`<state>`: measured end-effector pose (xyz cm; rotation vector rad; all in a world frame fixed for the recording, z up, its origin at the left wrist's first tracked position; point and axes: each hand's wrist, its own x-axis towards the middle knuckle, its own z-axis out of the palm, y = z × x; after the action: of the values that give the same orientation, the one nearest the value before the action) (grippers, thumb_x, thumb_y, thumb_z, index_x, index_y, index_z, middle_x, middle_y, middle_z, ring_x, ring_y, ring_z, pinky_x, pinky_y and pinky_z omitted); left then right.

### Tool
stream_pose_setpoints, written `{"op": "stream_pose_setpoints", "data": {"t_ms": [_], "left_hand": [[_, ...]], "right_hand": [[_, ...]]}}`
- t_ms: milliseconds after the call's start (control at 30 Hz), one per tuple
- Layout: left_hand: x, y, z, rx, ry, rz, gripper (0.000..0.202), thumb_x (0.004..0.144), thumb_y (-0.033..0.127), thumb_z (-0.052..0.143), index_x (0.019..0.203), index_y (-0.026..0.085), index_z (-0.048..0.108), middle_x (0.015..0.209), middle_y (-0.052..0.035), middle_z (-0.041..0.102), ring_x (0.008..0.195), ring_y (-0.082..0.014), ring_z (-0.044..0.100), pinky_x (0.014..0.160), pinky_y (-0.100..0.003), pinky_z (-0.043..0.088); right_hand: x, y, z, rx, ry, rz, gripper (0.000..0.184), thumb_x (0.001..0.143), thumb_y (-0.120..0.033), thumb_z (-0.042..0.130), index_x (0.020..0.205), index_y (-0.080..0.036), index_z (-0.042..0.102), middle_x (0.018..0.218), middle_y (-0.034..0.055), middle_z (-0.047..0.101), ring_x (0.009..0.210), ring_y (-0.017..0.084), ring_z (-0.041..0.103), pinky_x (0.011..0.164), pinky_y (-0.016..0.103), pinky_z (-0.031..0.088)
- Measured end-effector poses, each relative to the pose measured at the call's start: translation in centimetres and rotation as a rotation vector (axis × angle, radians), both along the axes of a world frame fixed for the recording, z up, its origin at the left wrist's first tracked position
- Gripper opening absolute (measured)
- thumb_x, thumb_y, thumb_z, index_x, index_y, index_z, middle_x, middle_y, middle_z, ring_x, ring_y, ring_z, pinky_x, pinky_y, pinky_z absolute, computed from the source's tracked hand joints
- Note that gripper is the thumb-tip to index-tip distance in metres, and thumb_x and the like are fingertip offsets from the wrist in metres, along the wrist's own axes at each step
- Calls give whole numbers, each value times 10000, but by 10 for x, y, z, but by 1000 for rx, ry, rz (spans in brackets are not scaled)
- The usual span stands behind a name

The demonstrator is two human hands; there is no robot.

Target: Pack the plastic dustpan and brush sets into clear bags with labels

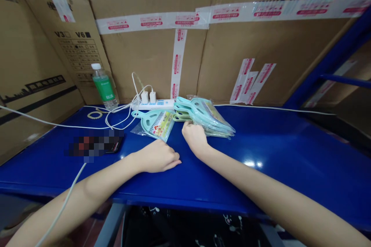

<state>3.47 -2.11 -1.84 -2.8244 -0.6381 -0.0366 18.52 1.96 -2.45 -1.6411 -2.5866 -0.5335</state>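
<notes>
Forearms (107,179) foremost, left hand (156,156) curled into a fist, bagged dustpan (153,121) just beyond it, right hand (194,137) curled at near edge of bagged dustpan stack (204,114), its hold cannot be determined.

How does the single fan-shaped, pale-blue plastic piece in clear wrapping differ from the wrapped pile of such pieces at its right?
The single piece lies low; the pile stacks several pieces higher. The single piece is pale blue; the pile also shows green underneath. The left hand is near the single piece, the right hand near the pile. Both have clear wrapping and handles pointing left.
</notes>
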Motion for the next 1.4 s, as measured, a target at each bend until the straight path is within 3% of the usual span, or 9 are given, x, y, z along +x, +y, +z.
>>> {"op": "stream_pose_setpoints", "data": {"t_ms": [233, 667, 900, 1133, 1400], "left_hand": [[0, 0, 0, -8, 9, 14, 300, 922, 259, 474, 651, 168, 564, 567, -2, 619, 504, -161, 587, 472, -267, 337], [0, 2, -5, 86, -2, -48, 302, 924, 263, 464, 651, 176, 558, 546, 10, 608, 485, -153, 580, 472, -291, 352], [7, -5, -10, 178, -49, -124, 248, 911, 228, 481, 675, 173, 534, 595, 0, 625, 512, -157, 582, 507, -297, 402], [22, -25, -9, 211, 56, -184, 117, 817, 114, 517, 716, 172, 523, 559, 3, 573, 464, -153, 530, 458, -300, 369], [16, -20, -17, 192, -95, -248, 239, 893, 240, 468, 664, 183, 508, 508, 23, 548, 436, -132, 504, 476, -284, 372]], "right_hand": [[0, -7, 7, -39, -33, -110, 480, 790, 110, 329, 1238, 105, 503, 759, 247, 686, 681, 239, 696, 539, 276, 494], [2, -22, 11, -112, -80, 45, 376, 840, 30, 431, 1189, -23, 561, 893, 217, 696, 756, 226, 699, 588, 274, 503], [-3, -29, 15, -170, -125, 233, 255, 894, -36, 421, 1053, -67, 618, 886, 166, 700, 802, 221, 687, 618, 284, 482], [16, -21, 12, -123, -287, 694, 238, 940, -94, 412, 1091, -63, 593, 798, 111, 699, 738, 202, 664, 576, 295, 402], [37, -17, -2, -43, -182, 755, 213, 942, -116, 429, 1061, -107, 606, 768, 61, 691, 657, 165, 621, 524, 294, 314]]}}
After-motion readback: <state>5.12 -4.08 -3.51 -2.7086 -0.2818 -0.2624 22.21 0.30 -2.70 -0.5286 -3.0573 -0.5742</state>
